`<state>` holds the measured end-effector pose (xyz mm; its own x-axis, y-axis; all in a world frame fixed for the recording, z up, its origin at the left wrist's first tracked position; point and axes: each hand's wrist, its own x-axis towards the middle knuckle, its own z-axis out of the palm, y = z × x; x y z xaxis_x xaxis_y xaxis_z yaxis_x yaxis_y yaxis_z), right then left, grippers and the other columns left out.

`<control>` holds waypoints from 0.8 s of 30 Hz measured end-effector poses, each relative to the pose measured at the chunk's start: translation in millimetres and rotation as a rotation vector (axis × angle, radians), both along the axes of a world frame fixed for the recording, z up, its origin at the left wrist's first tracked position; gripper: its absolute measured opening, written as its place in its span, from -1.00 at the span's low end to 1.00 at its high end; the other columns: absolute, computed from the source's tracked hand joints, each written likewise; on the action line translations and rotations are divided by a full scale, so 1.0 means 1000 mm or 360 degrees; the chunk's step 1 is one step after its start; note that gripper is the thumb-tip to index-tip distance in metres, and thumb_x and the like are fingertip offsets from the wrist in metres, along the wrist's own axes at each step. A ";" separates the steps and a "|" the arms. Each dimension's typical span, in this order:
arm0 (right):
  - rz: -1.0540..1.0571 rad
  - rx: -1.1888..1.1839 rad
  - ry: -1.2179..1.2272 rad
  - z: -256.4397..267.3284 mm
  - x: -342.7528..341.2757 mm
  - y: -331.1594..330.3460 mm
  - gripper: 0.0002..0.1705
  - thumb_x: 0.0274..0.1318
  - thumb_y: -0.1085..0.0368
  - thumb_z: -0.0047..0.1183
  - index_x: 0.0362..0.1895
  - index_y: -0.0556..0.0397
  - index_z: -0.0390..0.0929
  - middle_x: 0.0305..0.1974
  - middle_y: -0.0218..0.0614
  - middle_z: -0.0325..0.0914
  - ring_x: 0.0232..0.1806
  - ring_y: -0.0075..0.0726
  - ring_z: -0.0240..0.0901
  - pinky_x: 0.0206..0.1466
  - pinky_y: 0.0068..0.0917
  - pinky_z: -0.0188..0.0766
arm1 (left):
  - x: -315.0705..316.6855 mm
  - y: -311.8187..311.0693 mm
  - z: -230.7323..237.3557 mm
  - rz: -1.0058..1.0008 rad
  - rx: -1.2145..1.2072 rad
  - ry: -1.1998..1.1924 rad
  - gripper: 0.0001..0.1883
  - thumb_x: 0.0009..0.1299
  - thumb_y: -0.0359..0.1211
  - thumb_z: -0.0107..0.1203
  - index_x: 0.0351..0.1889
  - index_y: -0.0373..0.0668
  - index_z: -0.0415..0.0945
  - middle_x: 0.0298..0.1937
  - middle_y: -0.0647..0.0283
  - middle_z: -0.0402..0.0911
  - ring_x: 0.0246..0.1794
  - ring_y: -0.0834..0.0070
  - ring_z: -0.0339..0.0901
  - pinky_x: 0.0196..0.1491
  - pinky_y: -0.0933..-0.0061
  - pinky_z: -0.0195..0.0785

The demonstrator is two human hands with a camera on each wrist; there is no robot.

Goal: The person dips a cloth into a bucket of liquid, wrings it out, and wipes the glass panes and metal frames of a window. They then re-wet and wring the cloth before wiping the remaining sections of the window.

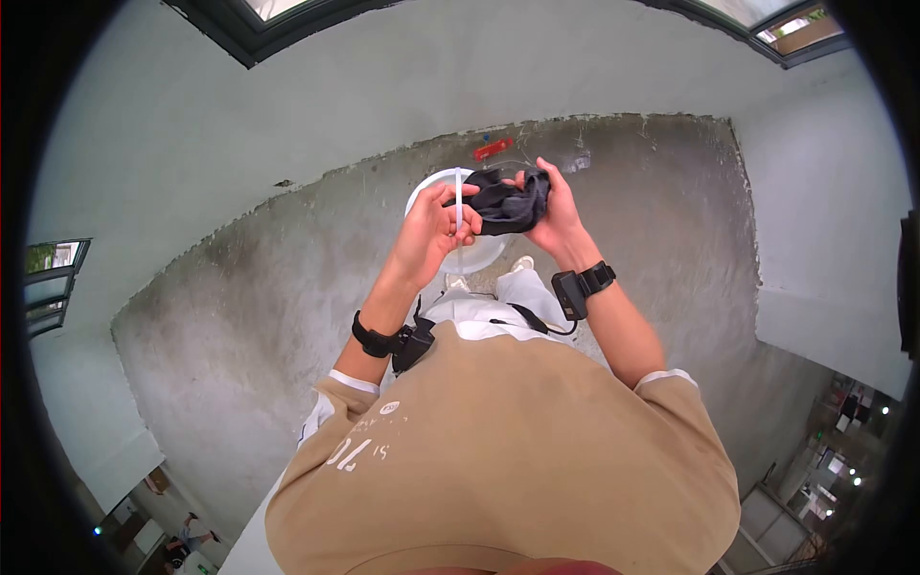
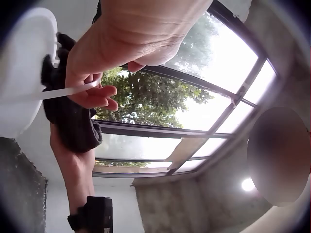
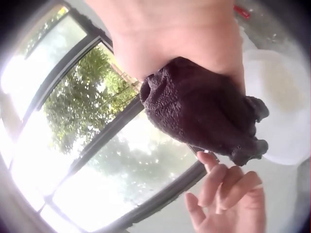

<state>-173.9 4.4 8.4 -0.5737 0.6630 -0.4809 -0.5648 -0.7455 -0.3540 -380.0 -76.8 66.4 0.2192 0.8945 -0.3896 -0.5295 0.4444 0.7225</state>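
My right hand [image 1: 558, 222] grips a bunched black cloth [image 1: 506, 209] in front of my body, thumb up along its edge. In the right wrist view the cloth [image 3: 194, 111] shows a rough, towel-like face and hides most of that hand's fingers. At the cloth's left edge is my left hand [image 1: 424, 238], fingers curled at a narrow white strip handle [image 1: 459, 180]. The left wrist view shows this handle [image 2: 43, 94] running from those fingers across to a white bucket [image 2: 22, 63]. The bucket [image 1: 487, 257] appears under both hands in the head view.
A red object [image 1: 494, 149] lies on the grey concrete floor [image 1: 259, 278] beyond the bucket, near the pale wall [image 1: 383, 96]. My shoes [image 1: 522, 263] stand close to the bucket. Windows with dark frames [image 2: 146, 130] open onto trees. Another person [image 1: 182, 551] is at the far lower left.
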 end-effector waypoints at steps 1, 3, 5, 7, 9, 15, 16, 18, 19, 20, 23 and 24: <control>-0.0080 -0.0043 0.0127 -0.001 0.001 0.005 -0.58 0.30 -0.04 -0.11 -0.23 0.07 0.52 -0.19 -0.13 0.64 -0.12 -0.13 0.63 0.11 -0.12 0.54 | 0.001 0.002 -0.001 0.0007 0.0011 -0.0001 -0.37 0.48 0.08 -0.25 0.16 -0.32 0.37 -0.39 0.16 0.52 -0.48 0.59 0.32 -0.22 0.46 0.31; -0.0234 -0.0093 -0.0032 -0.001 -0.007 0.006 -0.62 0.28 0.01 -0.10 -0.24 0.07 0.53 -0.19 -0.17 0.63 -0.10 -0.14 0.62 0.14 -0.14 0.54 | 0.002 0.003 -0.006 0.0055 0.0006 -0.0006 -0.47 0.49 0.00 -0.19 0.13 -0.28 0.38 -0.37 0.16 0.52 -0.48 0.60 0.33 -0.22 0.47 0.32; -0.0268 -0.0105 0.0162 0.004 -0.013 0.010 -0.64 0.27 0.03 -0.10 -0.25 0.06 0.54 -0.18 -0.19 0.63 -0.09 -0.12 0.61 0.17 -0.11 0.52 | 0.005 0.005 -0.013 0.0092 0.0030 0.0032 -0.55 0.48 -0.08 -0.12 0.12 -0.24 0.38 -0.37 0.18 0.53 -0.47 0.61 0.34 -0.22 0.48 0.31; -0.0207 -0.0120 0.0256 -0.004 -0.013 0.013 -0.65 0.25 0.03 -0.09 -0.22 0.05 0.54 -0.11 -0.18 0.62 -0.03 -0.09 0.59 0.19 -0.10 0.51 | 0.008 0.006 -0.025 0.0142 0.0061 0.0069 -0.61 0.47 -0.15 -0.04 0.10 -0.21 0.38 -0.36 0.19 0.53 -0.46 0.62 0.35 -0.22 0.49 0.31; -0.0243 -0.0109 0.0370 -0.027 -0.009 0.032 -0.63 0.25 0.01 -0.09 -0.17 0.04 0.51 -0.05 -0.15 0.60 0.01 -0.06 0.58 0.22 -0.08 0.48 | 0.020 0.020 -0.034 0.0200 0.0090 0.0262 -0.66 0.41 -0.28 0.09 0.09 -0.17 0.35 -0.36 0.23 0.54 -0.43 0.63 0.36 -0.23 0.52 0.29; -0.0052 -0.0172 0.0389 0.006 0.010 0.133 -0.48 0.30 -0.17 -0.10 -0.07 0.04 0.48 0.02 -0.15 0.57 0.07 -0.05 0.54 0.24 -0.05 0.45 | 0.065 0.123 -0.030 0.0267 -0.0014 0.0522 -0.61 0.35 -0.28 0.21 0.10 -0.05 0.35 -0.05 0.46 0.45 -0.10 0.74 0.35 -0.17 0.57 0.21; -0.0033 -0.0048 0.0381 0.010 0.014 0.148 -0.51 0.32 -0.11 -0.08 -0.02 0.06 0.47 0.03 -0.15 0.56 0.08 -0.06 0.54 0.24 -0.05 0.45 | 0.070 0.137 -0.029 0.0311 -0.0027 0.0537 -0.62 0.35 -0.28 0.21 0.09 -0.06 0.36 -0.06 0.46 0.45 -0.12 0.73 0.36 -0.19 0.58 0.20; 0.0025 0.0146 0.0274 0.005 0.024 0.169 -0.61 0.33 0.12 0.01 0.07 0.12 0.43 0.02 -0.19 0.55 0.07 -0.12 0.55 0.23 -0.09 0.47 | 0.078 0.154 -0.026 0.0370 -0.0064 0.0557 -0.62 0.35 -0.29 0.22 0.07 -0.07 0.37 -0.08 0.45 0.45 -0.14 0.73 0.37 -0.21 0.59 0.20; 0.0045 0.0138 0.0276 0.002 0.030 0.180 -0.61 0.33 0.12 0.01 0.07 0.12 0.43 0.02 -0.19 0.55 0.07 -0.12 0.55 0.23 -0.09 0.47 | 0.082 0.164 -0.022 0.0399 -0.0047 0.0514 -0.64 0.35 -0.30 0.22 0.06 -0.07 0.38 -0.10 0.45 0.45 -0.18 0.73 0.38 -0.25 0.60 0.18; 0.0117 0.0295 0.0019 -0.002 0.031 0.187 -0.61 0.30 0.15 0.04 0.06 0.14 0.43 0.01 -0.20 0.55 0.06 -0.14 0.55 0.24 -0.11 0.47 | 0.082 0.169 -0.020 0.0423 -0.0026 0.0471 -0.65 0.35 -0.31 0.22 0.05 -0.08 0.39 -0.12 0.45 0.45 -0.21 0.74 0.38 -0.28 0.61 0.17; 0.0199 0.0410 -0.0156 -0.004 0.042 0.217 -0.65 0.28 0.21 0.06 0.05 0.15 0.44 0.00 -0.25 0.55 0.00 -0.22 0.57 0.21 -0.13 0.48 | 0.091 0.190 -0.027 0.0461 0.0063 0.0572 -0.66 0.36 -0.33 0.21 0.05 -0.10 0.40 -0.20 0.47 0.46 -0.30 0.74 0.36 -0.33 0.64 0.14; 0.0194 0.0273 -0.0037 0.003 0.046 0.228 -0.67 0.29 0.23 0.05 0.06 0.13 0.44 -0.01 -0.27 0.55 0.00 -0.26 0.56 0.18 -0.16 0.48 | 0.094 0.200 -0.030 0.0470 0.0067 0.0573 -0.66 0.36 -0.33 0.21 0.05 -0.10 0.40 -0.20 0.47 0.46 -0.30 0.74 0.36 -0.33 0.64 0.14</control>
